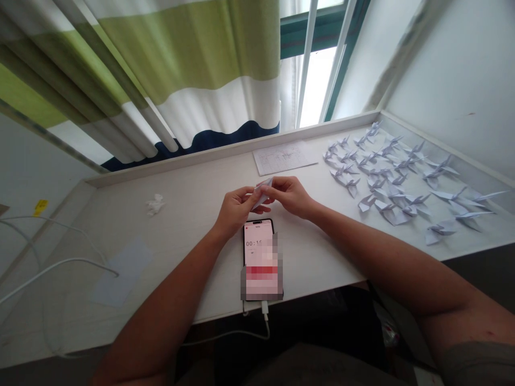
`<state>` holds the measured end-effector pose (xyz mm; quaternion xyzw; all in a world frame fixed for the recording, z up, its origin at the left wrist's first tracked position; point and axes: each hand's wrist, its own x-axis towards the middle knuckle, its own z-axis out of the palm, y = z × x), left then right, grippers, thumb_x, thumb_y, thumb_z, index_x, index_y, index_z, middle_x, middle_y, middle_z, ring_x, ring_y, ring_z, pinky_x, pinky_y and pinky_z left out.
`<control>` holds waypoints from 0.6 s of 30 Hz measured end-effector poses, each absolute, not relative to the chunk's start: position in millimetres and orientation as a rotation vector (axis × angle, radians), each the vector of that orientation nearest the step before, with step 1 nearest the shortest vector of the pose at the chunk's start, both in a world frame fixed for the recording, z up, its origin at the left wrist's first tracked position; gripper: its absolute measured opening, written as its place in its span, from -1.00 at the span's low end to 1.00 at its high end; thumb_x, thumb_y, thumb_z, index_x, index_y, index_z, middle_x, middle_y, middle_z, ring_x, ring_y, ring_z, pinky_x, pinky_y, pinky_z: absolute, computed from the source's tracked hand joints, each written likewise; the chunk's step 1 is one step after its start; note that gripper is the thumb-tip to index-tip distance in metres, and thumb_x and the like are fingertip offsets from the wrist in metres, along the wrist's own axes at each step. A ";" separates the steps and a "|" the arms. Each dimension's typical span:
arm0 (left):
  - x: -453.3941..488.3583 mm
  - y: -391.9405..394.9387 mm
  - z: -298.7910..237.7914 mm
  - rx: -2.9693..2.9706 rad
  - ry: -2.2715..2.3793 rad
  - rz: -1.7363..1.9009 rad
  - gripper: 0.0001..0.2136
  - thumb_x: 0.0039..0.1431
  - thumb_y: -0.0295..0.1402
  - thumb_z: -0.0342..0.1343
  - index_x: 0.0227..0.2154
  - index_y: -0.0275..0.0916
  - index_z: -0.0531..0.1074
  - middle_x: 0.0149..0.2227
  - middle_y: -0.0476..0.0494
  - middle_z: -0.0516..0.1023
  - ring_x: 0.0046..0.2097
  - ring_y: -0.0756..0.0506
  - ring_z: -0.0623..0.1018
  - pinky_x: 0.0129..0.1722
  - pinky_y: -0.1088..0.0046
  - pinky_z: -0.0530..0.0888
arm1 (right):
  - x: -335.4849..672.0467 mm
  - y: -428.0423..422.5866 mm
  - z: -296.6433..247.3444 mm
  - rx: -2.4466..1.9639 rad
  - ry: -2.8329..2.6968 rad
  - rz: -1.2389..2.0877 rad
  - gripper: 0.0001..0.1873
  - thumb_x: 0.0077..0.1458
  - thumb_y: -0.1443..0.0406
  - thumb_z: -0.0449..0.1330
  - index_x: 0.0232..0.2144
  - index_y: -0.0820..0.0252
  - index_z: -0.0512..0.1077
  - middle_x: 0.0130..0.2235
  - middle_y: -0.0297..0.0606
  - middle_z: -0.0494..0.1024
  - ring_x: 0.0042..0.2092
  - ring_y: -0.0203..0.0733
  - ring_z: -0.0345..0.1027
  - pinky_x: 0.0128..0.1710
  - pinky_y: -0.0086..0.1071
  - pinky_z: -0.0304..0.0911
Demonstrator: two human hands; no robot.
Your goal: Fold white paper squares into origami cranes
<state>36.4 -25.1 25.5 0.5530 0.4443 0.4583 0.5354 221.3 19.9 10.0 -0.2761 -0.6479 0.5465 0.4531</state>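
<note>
Left fingers [243, 192] and right fingers [280, 184] pinch folded white paper [260, 200].

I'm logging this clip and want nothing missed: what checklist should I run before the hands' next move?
1. Folded paper held: ok, in the left hand and right hand.
2. Creases lined up: cannot tell, the hands partly cover them.
3. Phone flat on the desk: ok.
4. White cable plugged into the phone: ok.
5. Paper cranes away from both hands: ok, grouped at the right.

Forearms [193, 273] angled inward, hands [234, 212] [293, 195] together, pinching
</note>
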 end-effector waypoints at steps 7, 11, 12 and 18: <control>34.5 -25.8 30.3 1.305 1.008 1.040 -0.52 0.11 0.07 0.44 -0.23 -0.31 0.66 -0.21 -0.28 0.77 -0.17 -0.26 0.78 -0.16 0.26 0.68 | 222.3 17.5 13.7 -0.689 -1.574 1.245 -0.61 0.14 -0.04 0.44 -0.40 0.15 0.62 -0.38 -0.29 0.61 -0.34 -0.24 0.44 -0.31 -0.31 0.37; 34.1 -24.9 29.9 1.251 0.994 1.025 -0.55 0.13 0.04 0.43 -0.21 -0.32 0.68 -0.20 -0.26 0.76 -0.20 -0.26 0.78 -0.16 0.24 0.67 | 222.2 17.2 15.3 -0.642 -1.542 1.291 -0.64 0.19 -0.01 0.41 -0.44 0.13 0.60 -0.38 -0.30 0.57 -0.34 -0.25 0.41 -0.30 -0.30 0.37; 34.4 -24.8 29.3 1.247 0.999 1.030 -0.56 0.13 0.03 0.43 -0.21 -0.32 0.68 -0.21 -0.25 0.76 -0.21 -0.25 0.78 -0.17 0.25 0.67 | 222.3 17.7 15.5 -0.648 -1.555 1.282 -0.63 0.19 -0.02 0.40 -0.44 0.13 0.60 -0.37 -0.30 0.57 -0.33 -0.25 0.41 -0.29 -0.30 0.38; 37.8 -27.7 28.3 1.309 1.056 1.145 -0.58 0.10 -0.01 0.47 -0.23 -0.29 0.65 -0.27 -0.18 0.74 -0.25 -0.20 0.76 -0.20 0.28 0.66 | 225.6 21.1 16.0 -0.640 -1.647 1.237 -0.63 0.17 -0.06 0.41 -0.37 0.11 0.68 -0.24 -0.23 0.59 -0.24 -0.19 0.49 -0.25 -0.28 0.45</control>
